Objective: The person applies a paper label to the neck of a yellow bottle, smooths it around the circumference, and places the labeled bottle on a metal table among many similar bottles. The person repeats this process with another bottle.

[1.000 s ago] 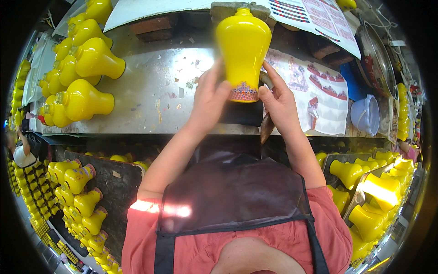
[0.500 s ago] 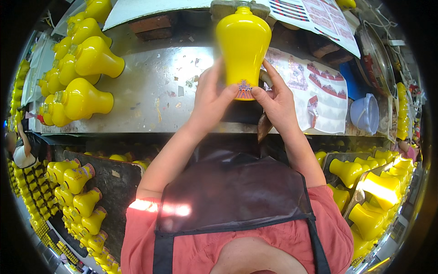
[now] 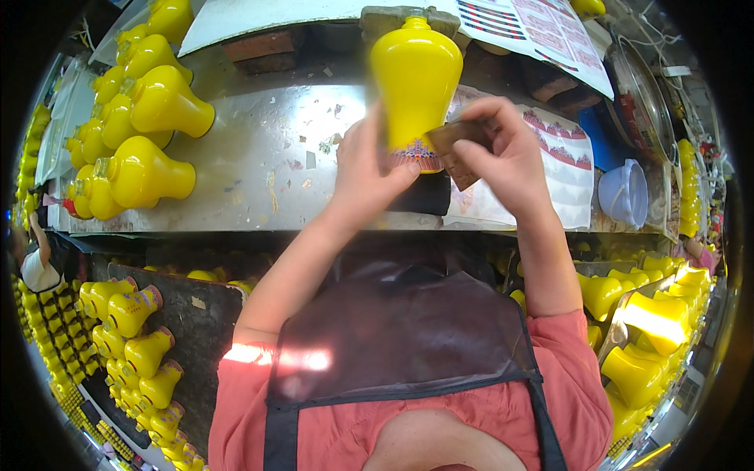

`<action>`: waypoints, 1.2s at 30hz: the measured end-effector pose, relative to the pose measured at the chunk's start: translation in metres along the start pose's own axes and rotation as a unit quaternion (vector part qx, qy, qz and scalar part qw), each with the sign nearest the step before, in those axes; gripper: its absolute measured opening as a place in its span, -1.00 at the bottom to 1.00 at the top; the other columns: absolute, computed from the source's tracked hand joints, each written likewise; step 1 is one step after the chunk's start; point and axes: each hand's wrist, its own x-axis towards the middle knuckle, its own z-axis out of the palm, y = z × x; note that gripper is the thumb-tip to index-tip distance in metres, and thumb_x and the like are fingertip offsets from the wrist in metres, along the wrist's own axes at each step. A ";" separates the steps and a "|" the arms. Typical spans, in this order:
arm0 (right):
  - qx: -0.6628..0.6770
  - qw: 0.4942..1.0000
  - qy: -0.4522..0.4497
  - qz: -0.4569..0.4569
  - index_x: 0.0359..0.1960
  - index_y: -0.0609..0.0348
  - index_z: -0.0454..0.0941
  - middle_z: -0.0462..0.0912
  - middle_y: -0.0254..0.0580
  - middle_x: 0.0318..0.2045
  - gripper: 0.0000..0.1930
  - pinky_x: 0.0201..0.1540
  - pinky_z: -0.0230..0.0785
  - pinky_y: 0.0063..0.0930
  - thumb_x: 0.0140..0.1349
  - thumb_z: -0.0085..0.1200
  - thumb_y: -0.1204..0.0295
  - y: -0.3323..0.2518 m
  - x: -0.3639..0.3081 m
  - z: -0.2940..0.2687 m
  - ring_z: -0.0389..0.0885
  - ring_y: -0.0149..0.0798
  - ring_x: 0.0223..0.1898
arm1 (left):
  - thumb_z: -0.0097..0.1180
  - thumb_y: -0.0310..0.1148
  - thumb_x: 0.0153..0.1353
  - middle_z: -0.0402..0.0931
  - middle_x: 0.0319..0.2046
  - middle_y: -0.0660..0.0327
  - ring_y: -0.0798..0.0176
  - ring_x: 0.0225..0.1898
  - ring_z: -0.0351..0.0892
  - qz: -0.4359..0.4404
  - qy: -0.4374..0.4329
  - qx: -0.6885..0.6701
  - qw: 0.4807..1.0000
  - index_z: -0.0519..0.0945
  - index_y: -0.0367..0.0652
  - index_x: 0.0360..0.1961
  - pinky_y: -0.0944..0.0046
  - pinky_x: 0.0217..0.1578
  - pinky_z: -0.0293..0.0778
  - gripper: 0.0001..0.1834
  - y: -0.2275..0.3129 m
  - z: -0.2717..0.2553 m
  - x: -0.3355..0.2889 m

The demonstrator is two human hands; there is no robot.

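Note:
A glossy yellow vase [image 3: 416,78] lies with its neck away from me, on a grey block [image 3: 373,25]. A patterned decal band [image 3: 410,149] in blue and red runs around its narrow foot. My left hand [image 3: 361,165] grips the foot from the left, thumb on the decal's lower edge. My right hand [image 3: 512,153] is closed around a flat brown scraper-like piece [image 3: 462,169], whose edge is at the right side of the decal. Whether that edge touches the vase I cannot tell. Left fingers behind the vase are hidden.
Several plain yellow vases [image 3: 169,100] lie stacked at the left of the metal table [image 3: 259,157]. Printed decal sheets [image 3: 561,192] lie to the right, near a pale blue bucket [image 3: 624,195]. Vases on boards [image 3: 196,314] flank me; other people are at the far left and right.
My right hand has come off the vase's foot and moved up and right. The brown piece, which hung below that hand, is now raised beside the decal. My left hand keeps its hold.

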 end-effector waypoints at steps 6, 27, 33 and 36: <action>-0.433 0.860 0.004 -0.270 -0.17 0.14 0.60 0.65 -0.06 -0.33 -0.79 -0.22 0.53 -0.12 0.13 0.26 0.52 -0.031 0.017 0.013 0.67 0.09 -0.28 | 0.39 -0.21 -0.03 0.40 0.25 -0.16 -0.25 0.31 0.35 -0.029 0.004 0.009 1.000 0.17 -0.18 0.51 -0.17 0.34 0.21 0.06 0.001 0.004 0.000; -0.444 0.861 0.016 -0.250 0.01 0.09 0.66 0.68 -0.09 -0.31 -0.68 -0.31 0.48 -0.22 0.20 0.31 0.55 0.001 -0.003 0.010 0.62 -0.02 -0.38 | 0.35 -0.23 0.11 0.42 0.24 0.08 -0.09 0.37 0.28 0.133 0.056 0.283 0.948 0.49 -0.19 0.32 -0.20 0.43 -0.09 -0.28 0.028 -0.005 -0.043; -0.341 0.900 0.020 -0.269 -0.06 0.11 0.62 0.70 -0.06 -0.25 -0.72 -0.23 0.52 -0.22 0.19 0.31 0.56 -0.001 -0.008 0.014 0.67 0.02 -0.28 | 0.35 -0.25 0.10 0.41 0.26 0.05 -0.09 0.38 0.27 0.124 0.058 0.273 0.952 0.41 -0.22 0.39 -0.18 0.45 -0.12 -0.20 0.021 0.005 -0.051; -0.424 0.863 -0.048 -0.271 -0.21 0.16 0.58 0.64 -0.05 -0.35 -0.81 -0.25 0.52 -0.14 0.14 0.29 0.51 -0.019 0.001 0.018 0.67 0.05 -0.29 | 0.35 -0.26 0.11 0.40 0.29 0.01 -0.11 0.40 0.26 0.118 0.060 0.264 0.955 0.40 -0.25 0.39 -0.19 0.44 -0.12 -0.20 0.017 0.007 -0.052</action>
